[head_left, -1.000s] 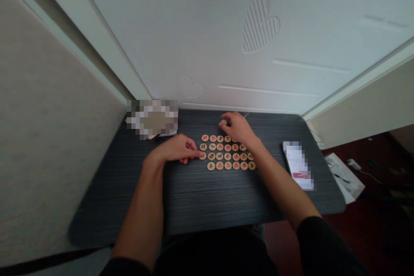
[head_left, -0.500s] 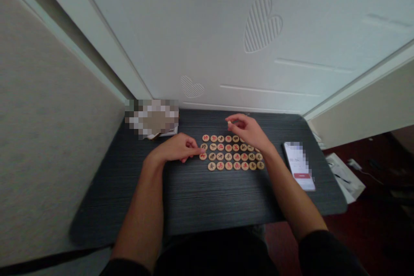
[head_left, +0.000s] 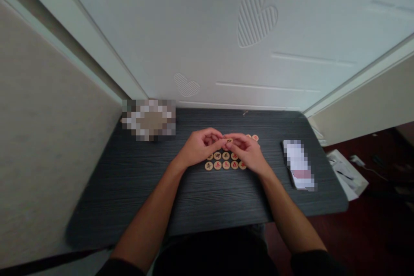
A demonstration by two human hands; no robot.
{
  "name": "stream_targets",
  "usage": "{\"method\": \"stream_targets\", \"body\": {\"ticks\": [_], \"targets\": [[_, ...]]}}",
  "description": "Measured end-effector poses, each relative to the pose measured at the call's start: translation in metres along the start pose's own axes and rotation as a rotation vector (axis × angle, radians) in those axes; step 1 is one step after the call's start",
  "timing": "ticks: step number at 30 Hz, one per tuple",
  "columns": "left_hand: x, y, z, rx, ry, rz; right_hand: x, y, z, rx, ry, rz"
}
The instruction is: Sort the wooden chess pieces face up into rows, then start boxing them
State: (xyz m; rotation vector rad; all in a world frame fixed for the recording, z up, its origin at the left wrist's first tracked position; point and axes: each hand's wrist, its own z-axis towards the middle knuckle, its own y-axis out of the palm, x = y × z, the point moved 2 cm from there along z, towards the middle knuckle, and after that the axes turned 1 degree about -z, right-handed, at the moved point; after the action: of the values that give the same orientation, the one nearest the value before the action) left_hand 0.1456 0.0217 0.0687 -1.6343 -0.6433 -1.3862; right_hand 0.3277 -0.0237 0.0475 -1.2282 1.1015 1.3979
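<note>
My hands meet above several rows of round wooden Chinese chess pieces (head_left: pixel 226 165), marked with red and black characters. One Chinese chess piece (head_left: pixel 229 141) with a black character is raised between the fingertips of both hands. On its left, my left hand (head_left: pixel 205 144) is closed, thumb and curled fingers pressed at the piece's edge. My right hand (head_left: pixel 247 150) pinches it from the other side. Both hands cover much of the upper rows; part of the two lower rows shows below them. Whether more pieces are inside the hands is hidden.
The pieces lie on a dark wood-grain table (head_left: pixel 207 202) with rounded corners. A phone (head_left: pixel 298 166) lies to the right. A blurred-out object (head_left: pixel 148 120) sits at the back left. Behind the table rises a white panel (head_left: pixel 200 21) with raised hearts.
My left hand has left the left end of the rows and moved right. My right hand has come down and slightly left with its piece, and the hands now touch. The view shifted slightly.
</note>
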Motion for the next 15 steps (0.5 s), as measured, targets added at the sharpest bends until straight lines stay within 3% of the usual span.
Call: {"method": "stream_targets", "body": {"ticks": [6, 15], "targets": [[0.000, 0.003, 0.000, -0.028, -0.017, 0.042, -0.009, 0.002, -0.007, 0.012, -0.122, -0.207], [-0.001, -0.005, -0.001, -0.003, -0.039, 0.082, -0.002, 0.013, -0.011, 0.048, -0.015, 0.011]]}}
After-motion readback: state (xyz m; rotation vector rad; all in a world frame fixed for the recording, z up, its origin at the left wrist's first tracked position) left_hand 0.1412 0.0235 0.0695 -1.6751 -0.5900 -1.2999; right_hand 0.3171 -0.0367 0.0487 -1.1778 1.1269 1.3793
